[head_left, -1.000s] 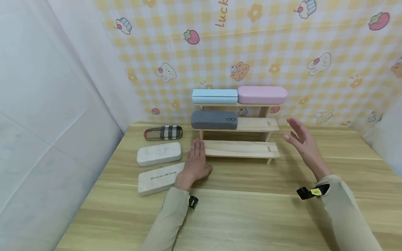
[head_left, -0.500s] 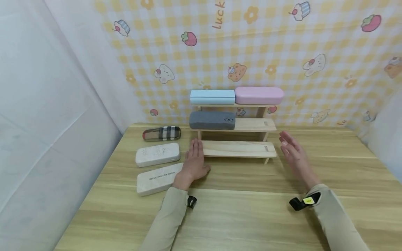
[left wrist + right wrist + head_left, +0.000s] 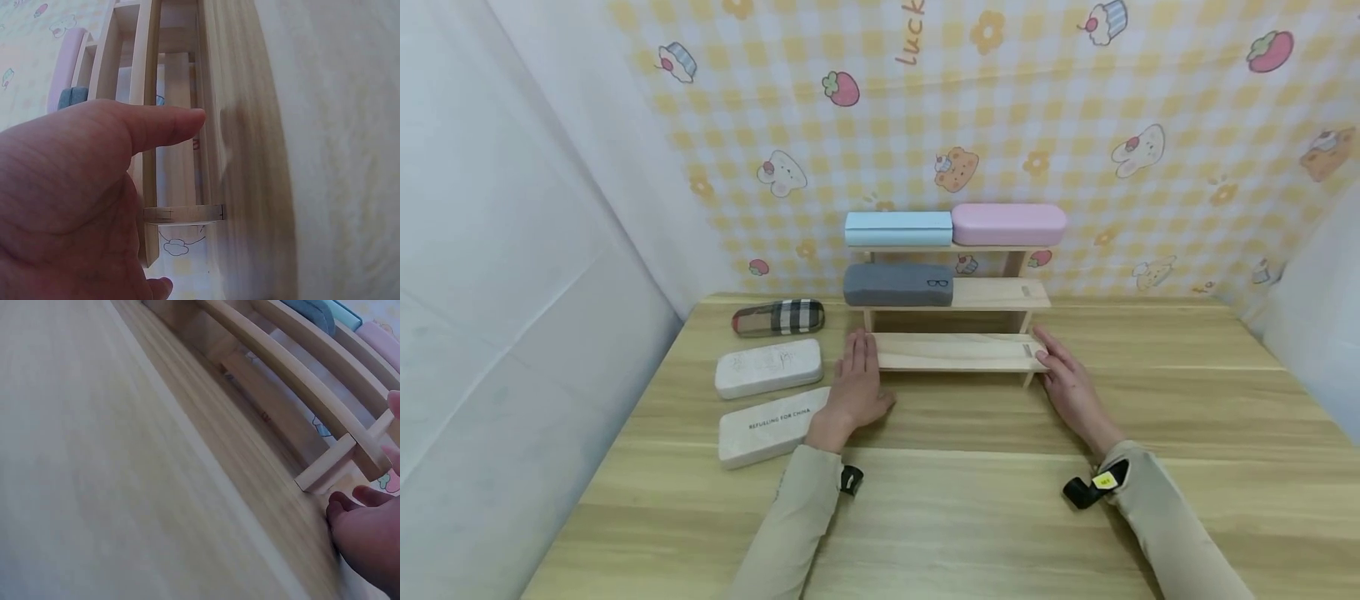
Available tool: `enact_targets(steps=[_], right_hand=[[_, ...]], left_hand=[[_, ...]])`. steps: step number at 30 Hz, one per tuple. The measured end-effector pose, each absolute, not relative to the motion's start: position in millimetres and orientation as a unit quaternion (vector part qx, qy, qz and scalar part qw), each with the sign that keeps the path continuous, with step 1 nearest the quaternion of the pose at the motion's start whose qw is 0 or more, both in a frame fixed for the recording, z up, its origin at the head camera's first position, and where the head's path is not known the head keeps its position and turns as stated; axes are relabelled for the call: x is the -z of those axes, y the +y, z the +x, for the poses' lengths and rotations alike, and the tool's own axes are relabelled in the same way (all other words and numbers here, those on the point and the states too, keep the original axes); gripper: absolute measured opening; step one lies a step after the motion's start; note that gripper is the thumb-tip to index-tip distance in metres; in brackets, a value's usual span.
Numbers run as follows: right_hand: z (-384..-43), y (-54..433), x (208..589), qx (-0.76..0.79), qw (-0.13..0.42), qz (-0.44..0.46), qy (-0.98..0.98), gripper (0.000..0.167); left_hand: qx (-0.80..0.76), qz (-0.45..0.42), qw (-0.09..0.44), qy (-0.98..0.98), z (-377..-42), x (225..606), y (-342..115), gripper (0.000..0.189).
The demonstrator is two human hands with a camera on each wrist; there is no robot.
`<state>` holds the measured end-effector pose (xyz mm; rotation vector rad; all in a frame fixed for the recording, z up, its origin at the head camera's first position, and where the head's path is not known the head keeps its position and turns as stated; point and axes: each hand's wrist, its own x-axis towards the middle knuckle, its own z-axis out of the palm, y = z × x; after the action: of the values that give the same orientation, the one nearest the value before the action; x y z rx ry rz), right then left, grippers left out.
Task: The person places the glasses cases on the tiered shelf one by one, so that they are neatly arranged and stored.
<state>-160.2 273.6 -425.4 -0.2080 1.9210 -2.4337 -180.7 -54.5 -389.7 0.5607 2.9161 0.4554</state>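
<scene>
A pale three-tier wooden rack [image 3: 951, 352] spans sideways, straight-fingered left hand [image 3: 854, 395] at one end, right hand [image 3: 1070, 390] at the other (pinching or merely touching, I cannot tell)

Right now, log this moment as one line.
Left hand: at bottom shelf's left end | right hand: at its right end | gray case: on middle shelf

The left arm [image 3: 786, 521] reaches forward and slightly inward; the left hand [image 3: 853, 393] holds its fingers [image 3: 859, 354] straight, close together, thumb [image 3: 165, 124] spread inward. The right arm [image 3: 1168, 517] slants inward; the right hand [image 3: 1071, 390] angles left, its lower fingers [image 3: 340, 503] loosely bent.
</scene>
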Motion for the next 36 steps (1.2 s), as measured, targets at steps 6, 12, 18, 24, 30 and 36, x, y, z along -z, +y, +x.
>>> enact_targets(steps=[6,12,18,24,30,36], right_hand=[[-162,273,432,0.770,-0.007,-0.088,0.632,0.059],[-161,274,434,0.693,-0.041,-0.080,0.715,0.057],[-161,275,434,0.663,-0.045,-0.073,0.743,0.056],[-160,274,436,0.641,-0.047,-0.064,0.764,0.057],[-163,275,438,0.632,-0.050,-0.063,0.770,0.055],[-164,277,438,0.633,-0.050,-0.053,0.771,0.055]], left_hand=[[-0.140,0.187,0.066,0.970,-183,391,-55,0.089],[-0.136,0.189,0.062,0.971,-186,394,-55,0.092],[-0.147,0.196,0.090,0.965,-189,391,-58,0.091],[-0.167,0.232,0.123,0.950,-191,372,-80,0.085],[-0.208,0.260,0.097,0.938,-205,338,-130,0.066],[-0.259,0.237,0.079,0.933,-229,320,-188,0.056]])
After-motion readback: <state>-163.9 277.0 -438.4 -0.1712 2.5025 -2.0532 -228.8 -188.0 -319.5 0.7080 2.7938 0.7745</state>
